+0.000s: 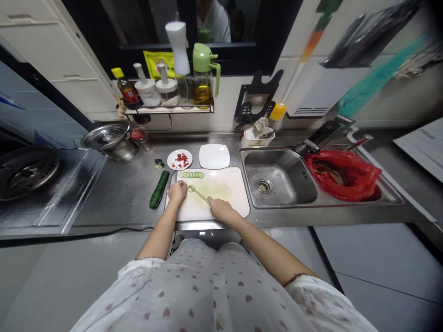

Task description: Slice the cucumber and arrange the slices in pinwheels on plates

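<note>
Here, the person's right hand (221, 210) is wrapped round the handle of a knife (201, 195), its blade slanting over a white cutting board (235, 196) on the bench (117, 198). The left hand (177, 190) has its fingertips drawn close beside a cucumber slice (191, 188) at the blade's tip; whether they grip it, one cannot tell. Left of the board lies a dark green cucumber (159, 190). Farther off, overlapping slices (192, 175) line the board's far side, with a square plate (214, 157) beyond.

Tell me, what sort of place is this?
Probably a home kitchen: there's a rectangular silver metal sink, a row of round pale-green slices on a rectangular white cutting board, and a clear bottle with a green top holding golden liquid.
</note>
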`<state>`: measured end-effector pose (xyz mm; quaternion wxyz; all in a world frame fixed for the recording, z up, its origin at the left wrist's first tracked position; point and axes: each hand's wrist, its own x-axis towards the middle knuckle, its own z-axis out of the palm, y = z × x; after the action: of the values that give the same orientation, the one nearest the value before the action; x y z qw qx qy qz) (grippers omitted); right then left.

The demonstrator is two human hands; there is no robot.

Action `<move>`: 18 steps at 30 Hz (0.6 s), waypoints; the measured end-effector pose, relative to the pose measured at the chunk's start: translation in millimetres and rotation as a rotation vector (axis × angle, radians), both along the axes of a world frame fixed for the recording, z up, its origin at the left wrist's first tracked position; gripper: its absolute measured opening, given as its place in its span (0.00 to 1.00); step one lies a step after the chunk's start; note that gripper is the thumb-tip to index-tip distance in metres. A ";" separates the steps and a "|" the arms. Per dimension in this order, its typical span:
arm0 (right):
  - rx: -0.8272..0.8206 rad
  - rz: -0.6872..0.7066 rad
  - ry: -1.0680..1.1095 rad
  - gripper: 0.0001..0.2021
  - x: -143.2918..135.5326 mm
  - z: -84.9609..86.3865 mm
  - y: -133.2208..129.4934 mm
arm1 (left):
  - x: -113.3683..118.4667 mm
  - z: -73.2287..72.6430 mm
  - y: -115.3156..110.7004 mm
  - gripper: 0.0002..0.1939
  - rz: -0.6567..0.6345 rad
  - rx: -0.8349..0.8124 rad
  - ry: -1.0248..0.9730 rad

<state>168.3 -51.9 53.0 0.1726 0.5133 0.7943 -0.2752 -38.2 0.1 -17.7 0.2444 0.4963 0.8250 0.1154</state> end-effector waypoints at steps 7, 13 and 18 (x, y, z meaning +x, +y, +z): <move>0.005 -0.009 -0.019 0.18 13.7 7.3 -10.5 | 2.4 0.6 -0.7 0.07 -0.029 -0.008 0.047; -0.039 -0.038 -0.003 0.14 41.1 12.0 -22.2 | 10.0 -5.6 -7.1 0.11 -0.132 0.034 0.133; -0.023 -0.114 0.065 0.10 63.9 3.6 -28.3 | 13.0 -7.5 -10.3 0.08 -0.148 0.077 0.101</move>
<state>232.1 -80.1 56.6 0.1366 0.5466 0.7657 -0.3103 -25.2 -10.2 -25.2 0.1908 0.5702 0.7923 0.1035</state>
